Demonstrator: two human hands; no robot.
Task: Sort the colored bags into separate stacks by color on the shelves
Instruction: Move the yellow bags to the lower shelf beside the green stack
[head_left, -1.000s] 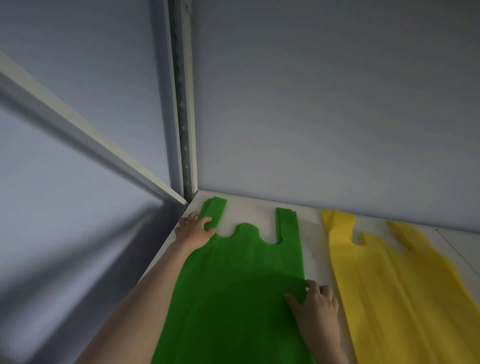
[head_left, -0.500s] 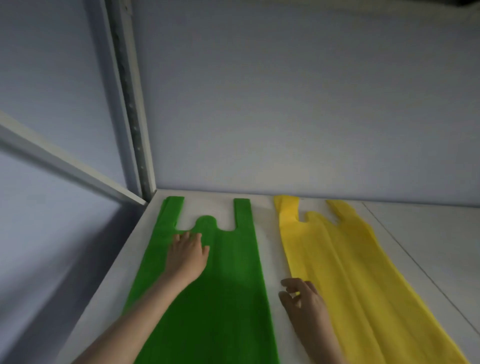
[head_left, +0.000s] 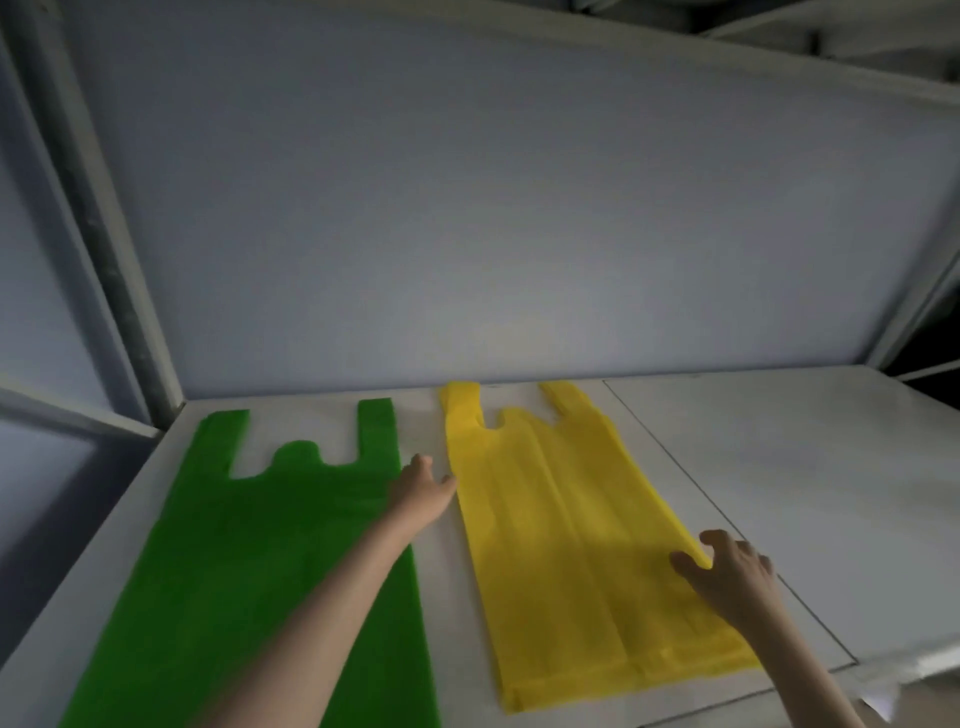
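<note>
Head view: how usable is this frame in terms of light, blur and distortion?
Head view: dim and uneven, brightest on the back panel, darker toward the left edge; soft throughout, the left hand and right hand slightly smeared; wide-angle bending shows in the shelf frame; green bag and yellow bag colours remain distinct; no glare.

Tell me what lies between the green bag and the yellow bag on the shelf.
In the head view, a bare strip of shelf separates the green bag from the yellow bag; the left hand reaches across its far end.
</note>
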